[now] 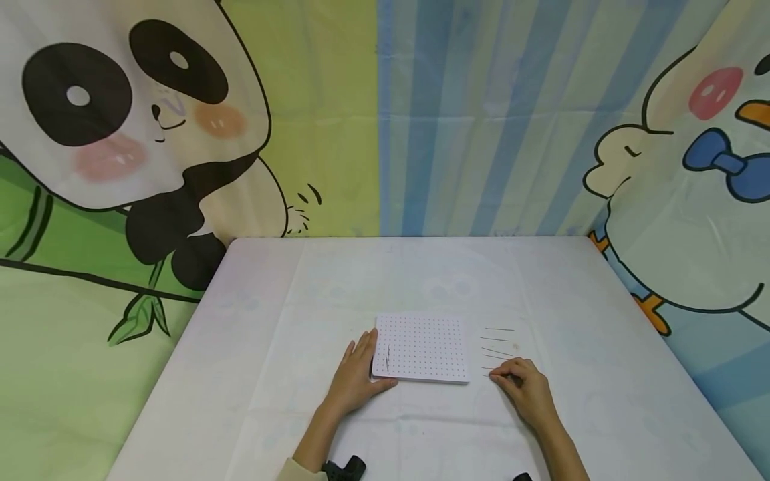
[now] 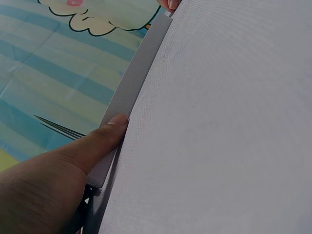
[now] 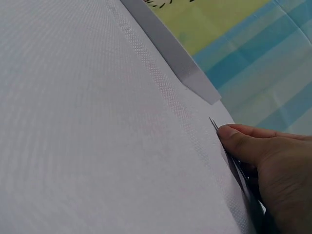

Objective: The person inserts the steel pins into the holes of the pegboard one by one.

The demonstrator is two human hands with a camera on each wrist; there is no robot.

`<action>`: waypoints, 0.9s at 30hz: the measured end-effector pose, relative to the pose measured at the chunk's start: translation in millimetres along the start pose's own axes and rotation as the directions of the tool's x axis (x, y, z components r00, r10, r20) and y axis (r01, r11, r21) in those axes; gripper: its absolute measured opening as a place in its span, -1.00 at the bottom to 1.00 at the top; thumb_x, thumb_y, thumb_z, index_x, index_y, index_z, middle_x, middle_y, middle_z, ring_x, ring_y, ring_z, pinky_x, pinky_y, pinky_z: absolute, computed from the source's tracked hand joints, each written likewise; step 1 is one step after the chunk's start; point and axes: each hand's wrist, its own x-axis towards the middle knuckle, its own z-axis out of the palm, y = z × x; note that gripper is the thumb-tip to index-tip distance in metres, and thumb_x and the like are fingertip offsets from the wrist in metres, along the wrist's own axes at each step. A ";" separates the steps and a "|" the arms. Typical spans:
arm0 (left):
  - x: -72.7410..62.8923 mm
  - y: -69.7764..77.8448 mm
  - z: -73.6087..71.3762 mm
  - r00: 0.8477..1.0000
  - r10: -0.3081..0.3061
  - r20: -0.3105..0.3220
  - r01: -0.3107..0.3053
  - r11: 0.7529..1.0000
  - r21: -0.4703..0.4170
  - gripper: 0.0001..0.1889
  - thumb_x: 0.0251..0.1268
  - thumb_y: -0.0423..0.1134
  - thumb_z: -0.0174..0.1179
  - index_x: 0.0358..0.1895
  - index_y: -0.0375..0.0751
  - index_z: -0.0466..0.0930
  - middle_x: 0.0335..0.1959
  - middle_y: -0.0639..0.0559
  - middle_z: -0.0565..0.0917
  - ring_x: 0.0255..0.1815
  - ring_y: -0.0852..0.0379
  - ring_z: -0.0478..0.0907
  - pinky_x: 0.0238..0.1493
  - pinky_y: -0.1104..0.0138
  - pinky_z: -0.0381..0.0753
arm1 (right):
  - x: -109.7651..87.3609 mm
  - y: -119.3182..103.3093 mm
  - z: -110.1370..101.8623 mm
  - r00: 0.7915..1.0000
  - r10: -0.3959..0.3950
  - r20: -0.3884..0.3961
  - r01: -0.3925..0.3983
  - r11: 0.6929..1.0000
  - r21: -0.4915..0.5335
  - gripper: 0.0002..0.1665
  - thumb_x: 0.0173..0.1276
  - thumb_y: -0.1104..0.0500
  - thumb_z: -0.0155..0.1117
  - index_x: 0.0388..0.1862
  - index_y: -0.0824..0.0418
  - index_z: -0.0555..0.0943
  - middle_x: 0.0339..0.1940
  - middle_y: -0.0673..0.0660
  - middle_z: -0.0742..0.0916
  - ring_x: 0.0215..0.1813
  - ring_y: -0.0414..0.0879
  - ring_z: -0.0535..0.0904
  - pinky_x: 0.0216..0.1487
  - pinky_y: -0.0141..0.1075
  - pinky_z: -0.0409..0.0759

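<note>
A white board dotted with rows of small holes lies on the table. Several thin dark needles stand up near its left edge, and these needles appear in the left wrist view too. My left hand rests at the board's front left corner, fingers along the left side and thumb against the front edge. To the right of the board, my right hand pinches a thin needle between thumb and forefinger, close to the tabletop. Its pointed end sticks out past the fingertips.
Several loose needles lie in a spaced column right of the board. The table has a white cloth. Behind it hangs a printed curtain with cartoon animals.
</note>
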 end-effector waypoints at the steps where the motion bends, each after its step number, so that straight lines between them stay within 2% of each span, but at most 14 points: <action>1: 0.1 -0.2 0.2 1.000 -0.001 0.000 0.001 1.000 0.002 0.12 -0.11 0.21 0.34 0.43 -0.32 -0.06 0.42 -0.13 0.12 0.44 -0.01 -0.05 0.43 0.13 -0.18 | 0.3 0.1 0.1 1.000 -0.005 0.001 0.005 1.000 0.001 -0.75 -0.08 0.34 0.48 -0.53 -0.01 0.67 -0.42 -0.22 0.62 -0.29 -0.27 0.44 -0.24 -0.65 0.37; 6: 0.1 -1.6 1.1 1.000 -0.001 -0.010 0.001 1.000 0.007 0.12 -0.11 0.21 0.34 0.43 -0.32 -0.05 0.42 -0.14 0.13 0.44 -0.02 -0.04 0.43 0.13 -0.17 | 2.2 -1.1 0.0 1.000 -0.023 0.007 0.023 1.000 0.015 -0.77 -0.07 0.34 0.48 -0.52 0.02 0.67 -0.43 -0.19 0.62 -0.29 -0.26 0.44 -0.26 -0.63 0.38; 9: 0.1 -2.5 1.8 1.000 0.003 -0.020 -0.002 1.000 0.007 0.12 -0.12 0.21 0.34 0.43 -0.33 -0.04 0.41 -0.15 0.14 0.44 -0.03 -0.02 0.42 0.12 -0.15 | 3.3 -3.5 -0.5 1.000 -0.007 0.008 0.007 0.999 0.034 -0.80 -0.02 0.32 0.45 -0.48 0.02 0.67 -0.41 -0.19 0.63 -0.28 -0.28 0.44 -0.26 -0.63 0.38; 12: 0.3 -2.7 2.3 1.000 0.005 -0.016 -0.005 1.000 0.009 0.12 -0.11 0.22 0.33 0.43 -0.33 -0.04 0.41 -0.14 0.14 0.43 -0.03 -0.02 0.42 0.12 -0.15 | 4.5 -7.9 -1.1 1.000 0.011 0.005 -0.011 0.994 0.107 -0.83 0.06 0.30 0.40 -0.43 0.02 0.66 -0.38 -0.17 0.65 -0.28 -0.28 0.46 -0.25 -0.62 0.41; 15: 0.2 -1.7 2.2 1.000 -0.002 -0.002 0.002 1.000 0.007 0.11 -0.10 0.23 0.32 0.43 -0.32 -0.05 0.42 -0.13 0.13 0.44 -0.02 -0.03 0.43 0.14 -0.17 | 8.5 -15.1 -0.1 1.000 0.016 0.008 -0.017 0.975 0.220 -0.84 0.13 0.29 0.35 -0.39 0.02 0.66 -0.36 -0.11 0.67 -0.30 -0.26 0.48 -0.27 -0.58 0.43; 17: 0.0 -1.0 1.7 1.000 -0.009 0.000 0.009 1.000 0.004 0.11 -0.10 0.23 0.32 0.43 -0.31 -0.05 0.42 -0.13 0.13 0.44 -0.01 -0.04 0.43 0.14 -0.18 | 13.9 -24.8 1.0 1.000 0.006 0.006 -0.008 0.961 0.277 -0.83 0.14 0.33 0.33 -0.38 0.05 0.66 -0.36 -0.06 0.68 -0.33 -0.23 0.49 -0.30 -0.54 0.45; 22: 0.1 -2.0 1.6 1.000 -0.016 0.002 0.016 1.000 -0.001 0.12 -0.10 0.22 0.33 0.44 -0.31 -0.05 0.42 -0.13 0.13 0.44 -0.02 -0.03 0.43 0.13 -0.17 | 33.7 -66.5 3.3 0.998 -0.065 0.004 0.059 0.927 0.371 -0.86 0.12 0.47 0.27 -0.37 0.29 0.65 -0.39 0.15 0.70 -0.33 -0.15 0.56 -0.24 -0.54 0.51; 24: 0.5 -2.6 2.5 1.000 -0.020 0.011 0.020 1.000 0.001 0.12 -0.10 0.23 0.32 0.44 -0.30 -0.07 0.42 -0.12 0.11 0.44 0.00 -0.05 0.43 0.15 -0.19 | 41.5 -80.7 7.2 0.997 -0.070 0.019 0.056 0.911 0.410 -0.90 0.13 0.48 0.26 -0.37 0.37 0.64 -0.40 0.20 0.70 -0.31 -0.11 0.59 -0.20 -0.53 0.54; 27: 0.4 -3.3 3.5 1.000 -0.020 0.017 0.020 1.000 0.001 0.12 -0.09 0.26 0.30 0.44 -0.29 -0.07 0.42 -0.11 0.11 0.45 0.01 -0.06 0.43 0.15 -0.19 | 50.7 -94.1 20.1 0.999 -0.019 0.046 -0.005 0.884 0.467 -0.94 0.17 0.46 0.24 -0.36 0.39 0.62 -0.42 0.22 0.70 -0.34 -0.05 0.61 -0.23 -0.49 0.58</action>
